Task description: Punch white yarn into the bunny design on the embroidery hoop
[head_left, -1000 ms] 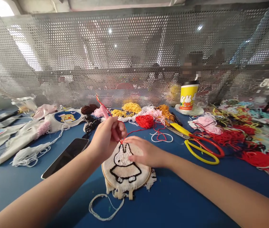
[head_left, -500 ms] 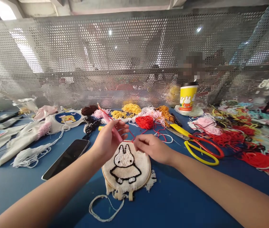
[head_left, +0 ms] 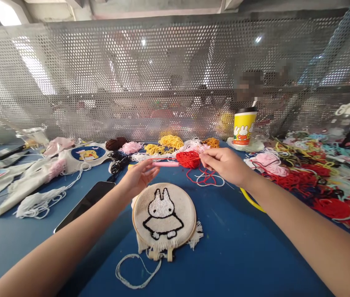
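My left hand (head_left: 140,176) pinches one end of a pink punch needle (head_left: 166,163), which lies level and points right. A thin red strand runs above it towards the red yarn ball (head_left: 188,160). Just right of that ball, my right hand (head_left: 221,163) has thumb and fingertips closed on red yarn; the exact grip is partly hidden. Below both hands, an embroidery hoop (head_left: 190,206) rests on the table, its cream cloth bearing a black-outlined rabbit with a filled white face. A loose white strand (head_left: 119,272) curls in front of the hoop.
A phone (head_left: 83,206) lies left of my left hand. Yellow-handled scissors (head_left: 252,201) are mostly covered by my right forearm. Yarn heaps (head_left: 299,181) spread along the right side. A yellow cup (head_left: 244,127) with a straw stands behind, before a perforated metal screen (head_left: 131,74).
My right hand has moved right and away from the hoop, to beside the red ball. The punch needle has swung from upright to level, and my left hand has shifted slightly left.
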Demonstrator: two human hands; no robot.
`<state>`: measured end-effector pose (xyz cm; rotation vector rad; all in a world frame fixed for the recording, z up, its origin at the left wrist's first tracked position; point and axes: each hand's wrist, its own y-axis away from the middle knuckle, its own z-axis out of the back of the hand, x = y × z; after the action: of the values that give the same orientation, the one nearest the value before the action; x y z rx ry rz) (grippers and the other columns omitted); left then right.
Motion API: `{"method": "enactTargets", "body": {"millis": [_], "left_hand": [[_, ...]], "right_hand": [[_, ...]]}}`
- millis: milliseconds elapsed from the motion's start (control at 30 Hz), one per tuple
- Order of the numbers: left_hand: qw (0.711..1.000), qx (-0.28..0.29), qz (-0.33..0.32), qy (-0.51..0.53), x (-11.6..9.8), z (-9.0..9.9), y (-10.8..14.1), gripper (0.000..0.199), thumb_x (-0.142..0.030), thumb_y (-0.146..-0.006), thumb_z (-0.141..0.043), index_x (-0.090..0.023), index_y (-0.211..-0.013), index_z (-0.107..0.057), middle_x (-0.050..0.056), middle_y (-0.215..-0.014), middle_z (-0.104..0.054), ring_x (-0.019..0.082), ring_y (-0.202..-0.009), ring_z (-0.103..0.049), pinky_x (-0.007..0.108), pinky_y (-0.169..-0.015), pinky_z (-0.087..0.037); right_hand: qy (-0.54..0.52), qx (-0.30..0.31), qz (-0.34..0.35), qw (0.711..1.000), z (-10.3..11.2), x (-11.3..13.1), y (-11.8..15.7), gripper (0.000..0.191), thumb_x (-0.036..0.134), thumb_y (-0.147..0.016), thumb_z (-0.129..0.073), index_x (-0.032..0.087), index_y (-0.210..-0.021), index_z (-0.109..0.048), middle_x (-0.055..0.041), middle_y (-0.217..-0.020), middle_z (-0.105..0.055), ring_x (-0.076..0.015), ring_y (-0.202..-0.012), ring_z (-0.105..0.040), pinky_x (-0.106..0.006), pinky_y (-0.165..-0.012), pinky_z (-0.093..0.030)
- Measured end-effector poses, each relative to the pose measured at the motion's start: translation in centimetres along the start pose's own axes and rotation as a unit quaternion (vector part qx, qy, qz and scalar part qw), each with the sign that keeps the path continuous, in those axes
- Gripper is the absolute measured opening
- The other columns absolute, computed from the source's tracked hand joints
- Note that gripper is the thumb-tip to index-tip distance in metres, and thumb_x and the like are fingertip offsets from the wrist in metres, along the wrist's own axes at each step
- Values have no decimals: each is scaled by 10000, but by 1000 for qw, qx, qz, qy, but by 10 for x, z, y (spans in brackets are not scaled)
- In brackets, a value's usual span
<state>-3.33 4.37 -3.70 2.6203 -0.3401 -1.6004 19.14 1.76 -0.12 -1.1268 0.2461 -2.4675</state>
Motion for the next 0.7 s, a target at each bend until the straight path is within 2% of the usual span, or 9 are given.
{"method": "enactTargets", "body": {"millis": [67,167,267,333,467,567,700], "left_hand": [[999,19,4,-35,2,8,-5,115,-104,-726,-517,-128,-619,-554,20,-599,-596,83,-561,-605,168,-576,-502],[991,55,2,-120,1,21,-11,88,-74,-645,-597,-124,-584,-558,23,-572,-607,89,-522,-595,156,-480,-472],[970,90,-18,-224,-1,29,-14,123,-25,-537,-655,-121,-532,-578,13,-496,-602,93,-475,-574,142,-420,-428],[952,107,-47,-282,-1,26,-13,133,-14,-511,-656,-134,-517,-598,2,-478,-601,91,-469,-562,145,-433,-423],[919,129,-128,-349,-2,2,3,157,-49,-531,-642,-196,-586,-644,3,-647,-650,121,-652,-581,194,-635,-453],[894,169,-161,-382,1,-23,20,197,-107,-543,-658,-223,-702,-666,22,-815,-668,171,-827,-570,254,-790,-410],[830,244,-222,-450,11,-48,29,382,-165,-549,-680,-198,-925,-622,74,-964,-639,210,-896,-564,276,-781,-404]], "right_hand": [[28,9,-10,1000,5,-4,-1,323,370,-779,-382,179,-519,-401,33,-489,-362,-86,-463,-323,-238,-467,-231],[60,59,-25,996,8,-9,-1,314,357,-756,-418,177,-500,-402,41,-468,-357,-77,-438,-299,-233,-451,-212],[70,130,-29,989,4,-13,0,327,373,-743,-436,171,-487,-418,40,-465,-385,-71,-429,-321,-223,-442,-224],[69,176,-23,982,0,-14,1,330,384,-745,-433,166,-498,-452,34,-472,-424,-71,-434,-350,-216,-442,-243],[66,239,-7,969,-2,-11,2,329,392,-751,-428,160,-533,-508,22,-493,-477,-81,-464,-404,-210,-454,-275],[73,260,6,963,2,-9,3,311,379,-758,-423,159,-574,-542,5,-546,-528,-94,-502,-447,-213,-469,-297],[100,268,24,958,5,-7,4,277,346,-763,-423,165,-607,-563,-1,-575,-553,-101,-521,-470,-214,-478,-309]]}}
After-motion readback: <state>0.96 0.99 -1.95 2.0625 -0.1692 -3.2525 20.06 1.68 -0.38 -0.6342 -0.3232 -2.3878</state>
